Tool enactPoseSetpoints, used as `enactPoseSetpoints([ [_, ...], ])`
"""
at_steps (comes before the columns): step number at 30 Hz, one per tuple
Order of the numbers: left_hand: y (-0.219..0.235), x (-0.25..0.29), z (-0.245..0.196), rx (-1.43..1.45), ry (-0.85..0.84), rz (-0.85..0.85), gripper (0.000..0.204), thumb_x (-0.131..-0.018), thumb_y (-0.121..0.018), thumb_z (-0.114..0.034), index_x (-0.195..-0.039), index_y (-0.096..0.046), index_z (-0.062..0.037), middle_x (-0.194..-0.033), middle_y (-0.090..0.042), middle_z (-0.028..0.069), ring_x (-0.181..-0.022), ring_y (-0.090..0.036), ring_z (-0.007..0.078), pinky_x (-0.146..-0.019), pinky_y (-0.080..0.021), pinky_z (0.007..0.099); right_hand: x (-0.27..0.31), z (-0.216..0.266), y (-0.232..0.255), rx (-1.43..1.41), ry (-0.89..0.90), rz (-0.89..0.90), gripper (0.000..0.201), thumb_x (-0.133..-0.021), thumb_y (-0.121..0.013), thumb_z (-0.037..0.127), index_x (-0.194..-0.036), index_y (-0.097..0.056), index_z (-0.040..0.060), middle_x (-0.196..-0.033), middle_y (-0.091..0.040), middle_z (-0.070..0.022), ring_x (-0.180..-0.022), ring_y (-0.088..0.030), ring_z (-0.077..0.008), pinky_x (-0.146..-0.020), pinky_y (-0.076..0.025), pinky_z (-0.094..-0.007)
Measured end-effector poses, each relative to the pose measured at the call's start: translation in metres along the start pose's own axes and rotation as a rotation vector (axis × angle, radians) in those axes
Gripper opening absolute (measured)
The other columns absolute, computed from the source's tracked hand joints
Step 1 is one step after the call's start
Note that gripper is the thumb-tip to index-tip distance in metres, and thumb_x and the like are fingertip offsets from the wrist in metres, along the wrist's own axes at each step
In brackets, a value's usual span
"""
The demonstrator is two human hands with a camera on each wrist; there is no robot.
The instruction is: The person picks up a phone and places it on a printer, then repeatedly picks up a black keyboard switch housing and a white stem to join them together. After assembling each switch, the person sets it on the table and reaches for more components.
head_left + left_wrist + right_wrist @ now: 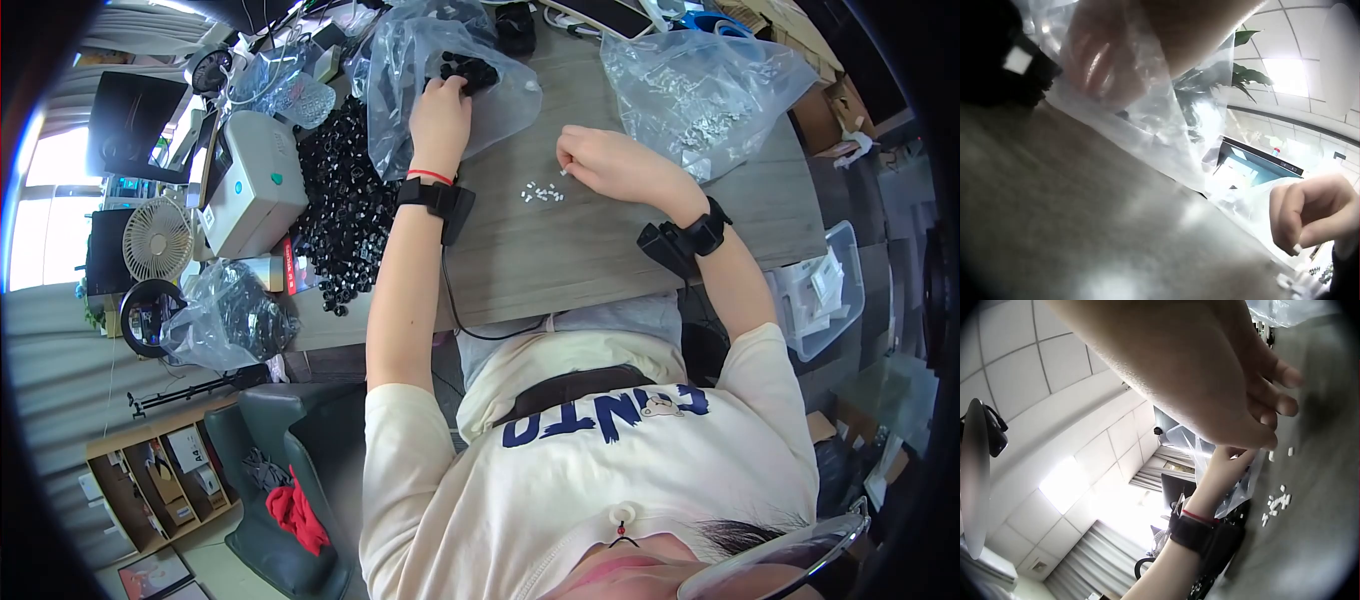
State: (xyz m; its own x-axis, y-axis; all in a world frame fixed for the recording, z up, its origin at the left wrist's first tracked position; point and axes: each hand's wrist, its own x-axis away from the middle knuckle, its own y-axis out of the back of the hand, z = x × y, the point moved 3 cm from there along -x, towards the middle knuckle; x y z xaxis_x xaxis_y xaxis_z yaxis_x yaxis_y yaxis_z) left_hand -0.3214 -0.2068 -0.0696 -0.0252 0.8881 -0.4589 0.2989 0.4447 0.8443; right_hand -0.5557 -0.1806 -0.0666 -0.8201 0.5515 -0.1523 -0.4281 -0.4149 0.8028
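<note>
My left hand (440, 125) reaches into a clear plastic bag (510, 100), its fingertips at a heap of small black plastic parts (470, 70). Through the film in the left wrist view, that hand (1107, 69) looks blurred; I cannot tell whether it grips a part. Over the table, my right hand (625, 165) pinches a small white plastic piece (1297, 249) between thumb and fingertips. Just below it, a little group of similar white pieces (543, 192) lies loose on the grey wooden tabletop (540, 260).
Another clear bag (700, 110) with many white pieces lies to the right. Left of the left arm spreads a large pile of black parts (345, 190), beside a white box-shaped machine (258, 185). A phone-like device (612, 15) lies at the far edge.
</note>
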Motion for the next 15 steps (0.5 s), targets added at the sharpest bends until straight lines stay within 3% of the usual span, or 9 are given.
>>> enactPoseSetpoints([
  [2, -0.007, -0.006, 0.004, -0.024, 0.032, 0.041, 0.016, -0.082, -0.064, -0.007, -0.097, -0.068, -0.0038, -0.090, -0.067, 0.0132, -0.092, -0.063, 0.0335, -0.077, -0.051, 0.0415, 0.000, 0.001, 0.003, 0.001, -0.004, -0.019, 0.007, -0.090, -0.053, 0.009, -0.089, -0.054, 0.0019, -0.091, -0.057, -0.0119, -0.083, -0.058, -0.0326, -0.072, -0.046, -0.0405],
  [6, -0.010, -0.009, 0.011, -0.001, -0.067, 0.067, 0.020, -0.082, -0.065, -0.009, -0.101, -0.067, -0.0029, -0.092, -0.066, 0.0165, -0.082, -0.065, 0.0348, -0.072, -0.053, 0.0407, -0.002, 0.009, 0.003, -0.041, -0.017, -0.039, 0.007, -0.090, -0.053, 0.009, -0.089, -0.054, 0.0021, -0.091, -0.056, -0.0119, -0.082, -0.058, -0.0322, -0.071, -0.046, -0.0400],
  [9, 0.001, -0.001, 0.002, 0.356, 0.035, 0.099, 0.023, -0.082, -0.067, -0.008, -0.104, -0.067, -0.0018, -0.092, -0.069, 0.0157, -0.076, -0.067, 0.0284, -0.070, -0.053, 0.0346, -0.003, 0.011, 0.007, -0.108, -0.047, -0.021, 0.007, -0.090, -0.053, 0.009, -0.089, -0.054, 0.0017, -0.091, -0.056, -0.0120, -0.082, -0.058, -0.0319, -0.070, -0.046, -0.0396],
  [10, 0.006, 0.004, -0.003, 0.359, 0.033, 0.103, 0.023, -0.082, -0.067, -0.008, -0.104, -0.067, -0.0018, -0.092, -0.069, 0.0157, -0.076, -0.067, 0.0284, -0.070, -0.053, 0.0346, -0.003, 0.011, 0.007, -0.114, -0.048, 0.023, 0.007, -0.089, -0.053, 0.008, -0.089, -0.053, 0.0013, -0.091, -0.056, -0.0122, -0.082, -0.058, -0.0319, -0.070, -0.046, -0.0398],
  [13, 0.023, 0.024, -0.022, 0.624, 0.113, 0.159, 0.024, -0.088, -0.065, -0.010, -0.111, -0.067, -0.0020, -0.091, -0.070, 0.0079, -0.079, -0.065, 0.0120, -0.073, -0.050, 0.0249, -0.004, 0.008, -0.001, -0.131, -0.052, 0.115, 0.007, -0.089, -0.053, 0.008, -0.089, -0.053, 0.0005, -0.092, -0.056, -0.0126, -0.083, -0.058, -0.0319, -0.070, -0.046, -0.0402],
  [15, 0.027, 0.034, -0.034, 0.680, 0.119, 0.167, 0.023, -0.087, -0.066, -0.009, -0.109, -0.068, -0.0021, -0.090, -0.070, 0.0079, -0.076, -0.064, 0.0117, -0.072, -0.050, 0.0246, -0.004, 0.002, -0.010, 0.007, -0.028, 0.052, 0.007, -0.088, -0.053, 0.007, -0.088, -0.054, -0.0001, -0.092, -0.055, -0.0131, -0.084, -0.059, -0.0323, -0.071, -0.047, -0.0407],
])
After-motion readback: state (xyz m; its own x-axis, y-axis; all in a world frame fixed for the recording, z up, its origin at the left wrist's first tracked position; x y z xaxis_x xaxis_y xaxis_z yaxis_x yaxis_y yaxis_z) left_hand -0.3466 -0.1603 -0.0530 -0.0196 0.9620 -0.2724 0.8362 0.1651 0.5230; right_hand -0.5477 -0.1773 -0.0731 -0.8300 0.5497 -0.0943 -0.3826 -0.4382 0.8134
